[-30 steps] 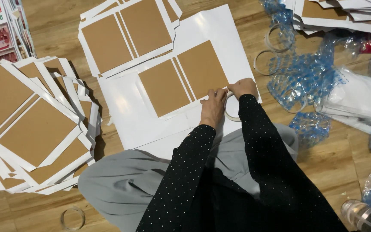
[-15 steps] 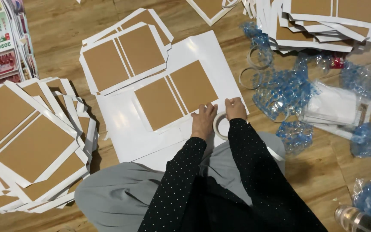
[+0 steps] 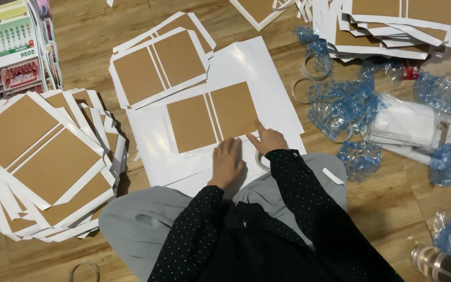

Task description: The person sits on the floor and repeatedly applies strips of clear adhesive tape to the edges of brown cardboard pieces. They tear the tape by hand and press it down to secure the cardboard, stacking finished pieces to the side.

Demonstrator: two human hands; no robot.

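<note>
head view: the left hand (image 3: 227, 162) lies flat, fingers together, on the white sheet (image 3: 246, 68) below the brown cardboard piece (image 3: 211, 121). the right hand (image 3: 268, 140) points its index finger at the cardboard's lower edge, a tape roll (image 3: 261, 161) beneath. cardboard stacks (image 3: 43, 162) crowd the left; blue wrappers (image 3: 343, 104) lie right.

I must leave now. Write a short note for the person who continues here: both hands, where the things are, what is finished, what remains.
Left hand: flat on the white sheet, palm down, holding nothing.
Right hand: forefinger pressing the lower edge of the brown boards, over a tape ring.
Boards lie side by side on the sheet, which is unfolded.
Done: covered pieces stacked at left.
Left: sheet edges not yet folded over these boards.
</note>
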